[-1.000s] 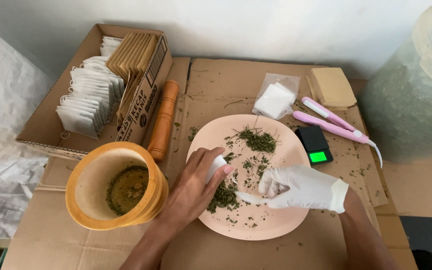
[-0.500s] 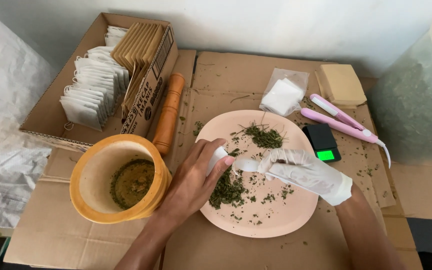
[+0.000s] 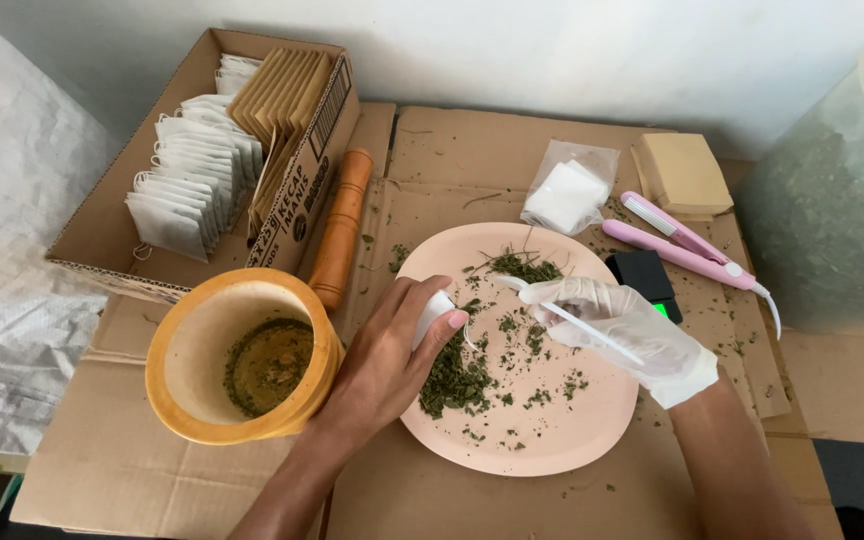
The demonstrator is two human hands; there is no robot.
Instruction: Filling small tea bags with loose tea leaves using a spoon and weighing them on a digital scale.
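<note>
Right hand now nearer pink plate rim

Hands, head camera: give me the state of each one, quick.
Left hand: bare, closed around a small white sachet over the pink plate.
Right hand: gloved, holding a white plastic spoon.

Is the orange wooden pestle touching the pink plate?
Apart. The head view shows bare cardboard between the orange pestle, lying beside the cardboard box, and the left rim of the pink plate.
</note>
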